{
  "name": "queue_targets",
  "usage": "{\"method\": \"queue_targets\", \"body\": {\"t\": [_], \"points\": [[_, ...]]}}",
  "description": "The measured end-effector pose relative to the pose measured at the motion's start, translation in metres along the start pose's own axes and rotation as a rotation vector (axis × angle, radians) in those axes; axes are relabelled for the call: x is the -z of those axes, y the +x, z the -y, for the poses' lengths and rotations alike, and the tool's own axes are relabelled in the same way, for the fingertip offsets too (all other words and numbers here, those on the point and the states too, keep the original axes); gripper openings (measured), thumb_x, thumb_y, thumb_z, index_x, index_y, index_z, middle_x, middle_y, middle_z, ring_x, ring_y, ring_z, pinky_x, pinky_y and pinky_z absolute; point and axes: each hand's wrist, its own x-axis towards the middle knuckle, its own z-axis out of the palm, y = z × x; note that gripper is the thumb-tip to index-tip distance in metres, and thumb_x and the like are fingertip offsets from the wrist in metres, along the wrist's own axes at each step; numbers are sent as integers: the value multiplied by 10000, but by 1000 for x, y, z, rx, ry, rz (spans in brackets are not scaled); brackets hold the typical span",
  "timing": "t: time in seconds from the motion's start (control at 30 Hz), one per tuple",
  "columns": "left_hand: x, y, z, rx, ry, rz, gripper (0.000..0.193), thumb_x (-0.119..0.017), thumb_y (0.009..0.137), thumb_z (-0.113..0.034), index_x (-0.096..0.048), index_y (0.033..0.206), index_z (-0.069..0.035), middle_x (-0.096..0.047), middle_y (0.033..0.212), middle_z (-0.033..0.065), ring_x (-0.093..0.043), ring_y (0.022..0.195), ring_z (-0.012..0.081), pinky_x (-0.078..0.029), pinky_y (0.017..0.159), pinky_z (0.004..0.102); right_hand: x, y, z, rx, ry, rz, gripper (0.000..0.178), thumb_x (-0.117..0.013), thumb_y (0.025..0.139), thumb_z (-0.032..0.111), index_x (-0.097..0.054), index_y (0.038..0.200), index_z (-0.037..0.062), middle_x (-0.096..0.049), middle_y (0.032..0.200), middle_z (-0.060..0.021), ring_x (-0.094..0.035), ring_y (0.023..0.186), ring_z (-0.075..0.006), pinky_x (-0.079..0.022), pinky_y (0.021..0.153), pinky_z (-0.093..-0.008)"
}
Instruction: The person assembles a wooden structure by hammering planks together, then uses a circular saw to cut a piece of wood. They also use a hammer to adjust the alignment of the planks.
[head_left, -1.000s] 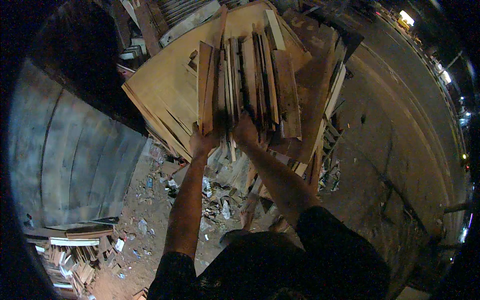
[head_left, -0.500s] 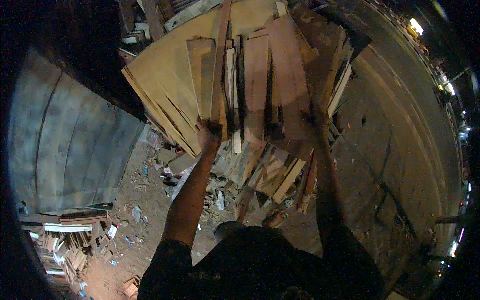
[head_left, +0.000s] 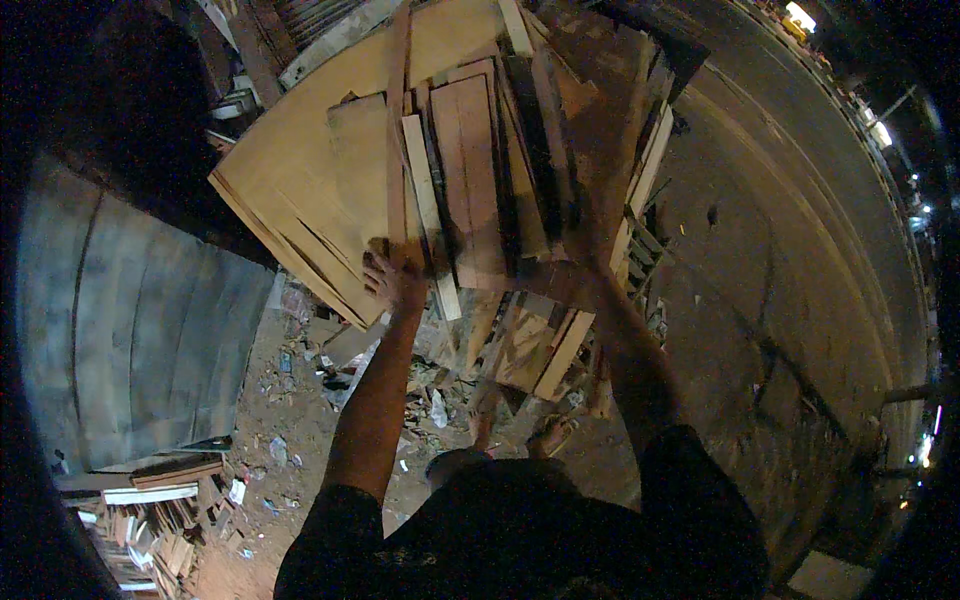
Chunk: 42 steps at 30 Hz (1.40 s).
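Observation:
A stack of thin wooden boards and strips (head_left: 468,165) lies on a large, light-brown wooden sheet (head_left: 290,150). My left hand (head_left: 396,277) is at the near end of a long brown strip (head_left: 397,130), its fingers bent round the strip's left side. Just right of that hand, a pale narrow strip (head_left: 428,200) sticks out toward me. My right hand (head_left: 588,248) is against the right side of the stack; deep shadow and blur hide its fingers. Dark gaps separate some of the boards between my hands.
Short wood offcuts (head_left: 540,345) lie below the stack, near my feet. Litter (head_left: 438,408) is strewn over the dirt. A grey panelled surface (head_left: 150,320) stands at left, above a scrap-wood heap (head_left: 150,530). A road (head_left: 800,220) runs along the right.
The stack and both hands appear further left in view. My right hand has come closer to my left, and the wide board beside it now shows a narrower face. The strips lean more.

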Motion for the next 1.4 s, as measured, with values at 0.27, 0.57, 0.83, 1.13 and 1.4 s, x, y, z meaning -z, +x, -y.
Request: {"method": "queue_targets", "body": {"t": [0.27, 0.57, 0.83, 1.13, 1.4], "points": [[-29, 9, 20, -474, 642, 110, 902, -608, 814, -709, -369, 1501, -176, -239, 1545, 295, -200, 1438, 528, -173, 1119, 712, 10, -7, 11, 28, 15, -5, 633, -677, 875, 273, -391, 1386, 32, -629, 1081, -203, -630, 943, -367, -525, 830, -462], [-7, -31, -40, -139, 183, 81, 1095, -655, 750, -717, -242, 1520, -58, -172, 1541, 369, -162, 1378, 645, -172, 1074, 757, 8, -5, -7, 42, 12, -45, 596, -679, 866, 250, -422, 1360, 38, -632, 1064, -201, -629, 925, -357, -523, 812, -451], [19, -1, 15, -169, -307, 15, 552, -658, 893, -342, -500, 1348, -72, -502, 1330, 171, -452, 1219, 356, -410, 1033, 464, -69, -15, 40, 220, 251, -46, 563, -680, 859, 229, -450, 1337, 42, -636, 1049, -198, -628, 909, -348, -521, 796, -441], [-48, 33, 63, 92, -1026, 245, 548, -623, 946, -430, -533, 1270, 3, -624, 1070, 141, -594, 956, 268, -505, 885, 413, -272, -8, 62, -141, 141, 87, 552, -696, 833, 210, -474, 1310, 45, -631, 1037, -199, -623, 910, -347, -522, 797, -437], [-73, 31, 113, 88, -798, 133, 446, -645, 967, -293, -505, 1283, -12, -612, 1074, 113, -608, 924, 209, -532, 761, 315, -286, -21, 77, -124, 37, 56, 544, -711, 800, 329, -502, 1185, 7, -555, 1058, -235, -567, 1067, -419, -494, 898, -478]]}}
